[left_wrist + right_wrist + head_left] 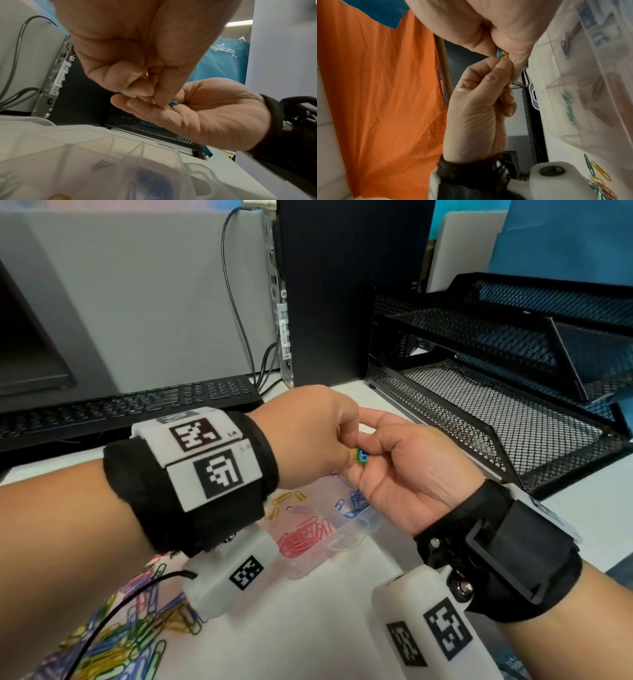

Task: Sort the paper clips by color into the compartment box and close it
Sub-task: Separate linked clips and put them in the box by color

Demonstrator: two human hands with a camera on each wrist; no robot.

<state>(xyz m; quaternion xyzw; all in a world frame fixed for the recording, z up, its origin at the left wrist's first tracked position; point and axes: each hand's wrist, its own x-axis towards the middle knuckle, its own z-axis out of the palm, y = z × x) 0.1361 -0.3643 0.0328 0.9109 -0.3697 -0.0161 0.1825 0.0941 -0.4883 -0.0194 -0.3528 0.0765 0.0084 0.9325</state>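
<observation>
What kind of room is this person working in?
Most likely an office desk: a black keyboard, a computer tower with cables behind it, and a black mesh paper tray stand along the white desk.

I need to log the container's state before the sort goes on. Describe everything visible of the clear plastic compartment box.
The clear plastic compartment box lies open on the white desk, below both hands. Thin see-through dividers split it into compartments. In the head view one compartment holds pink paper clips, another blue paper clips, and a few yellow paper clips lie further back. A green cluster shows through its wall in the right wrist view. A rounded latch tab juts from its near edge. Neither hand touches it.
</observation>
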